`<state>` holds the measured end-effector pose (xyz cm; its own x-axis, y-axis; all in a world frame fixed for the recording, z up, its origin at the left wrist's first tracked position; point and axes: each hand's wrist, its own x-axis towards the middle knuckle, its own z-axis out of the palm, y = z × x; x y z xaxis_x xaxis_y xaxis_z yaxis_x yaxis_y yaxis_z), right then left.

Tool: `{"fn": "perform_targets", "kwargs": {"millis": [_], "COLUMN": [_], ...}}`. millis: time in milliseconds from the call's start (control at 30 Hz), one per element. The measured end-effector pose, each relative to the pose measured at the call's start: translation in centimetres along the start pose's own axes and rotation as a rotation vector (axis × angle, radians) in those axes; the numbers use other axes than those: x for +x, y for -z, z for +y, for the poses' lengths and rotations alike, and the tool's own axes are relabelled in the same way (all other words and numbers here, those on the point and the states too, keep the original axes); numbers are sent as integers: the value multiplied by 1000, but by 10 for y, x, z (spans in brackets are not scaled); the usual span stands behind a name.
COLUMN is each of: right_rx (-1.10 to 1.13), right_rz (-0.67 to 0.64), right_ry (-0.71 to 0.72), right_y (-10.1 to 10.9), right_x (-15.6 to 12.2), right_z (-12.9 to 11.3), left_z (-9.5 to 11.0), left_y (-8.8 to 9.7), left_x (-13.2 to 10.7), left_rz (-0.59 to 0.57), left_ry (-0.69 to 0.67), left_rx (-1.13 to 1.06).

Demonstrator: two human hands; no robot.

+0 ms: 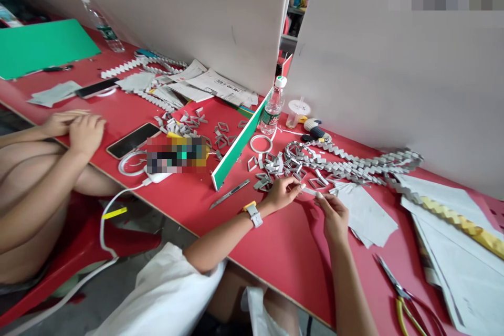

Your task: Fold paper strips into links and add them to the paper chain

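My left hand and my right hand meet over the red table. Together they pinch a small folded paper strip between their fingertips. A white watch with a yellow edge sits on my left wrist. Just beyond my fingers lies a heap of folded grey paper links, and a long chain of joined links runs off to the right. Grey paper sheets lie right of my right hand.
A green-edged divider, a craft knife, a water bottle, a tape ring and yellow-handled scissors lie around. Another person's hands rest at the left near a phone. White partitions close the back.
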<state>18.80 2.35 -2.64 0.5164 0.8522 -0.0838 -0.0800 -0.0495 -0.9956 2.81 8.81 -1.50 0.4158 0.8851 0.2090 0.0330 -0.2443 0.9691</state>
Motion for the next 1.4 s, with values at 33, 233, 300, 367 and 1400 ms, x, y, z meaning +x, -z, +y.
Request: {"fn": "perform_targets", "kwargs": {"millis": [33,233,300,367,1400], "right_rx": [-6,-3,28,64,85], "right_rz": [-1,15,10,-1,-67], "right_ry": [6,24,27,42,-91], "right_y": [0,0,1,2,-1], "right_x": [0,-1,-1,0,-1], "right_z": [-1,-4,-2,-1,4], "left_z": [0,-2,-3,-2,0], "left_y": [0,-1,-2,-2,0], "left_x": [0,0,0,0,0], "left_rz": [-5,-24,-27,-29,-167], "left_ry": [-1,2,5,2,66], "left_rx": [-4,-17,-14,-6,42]}}
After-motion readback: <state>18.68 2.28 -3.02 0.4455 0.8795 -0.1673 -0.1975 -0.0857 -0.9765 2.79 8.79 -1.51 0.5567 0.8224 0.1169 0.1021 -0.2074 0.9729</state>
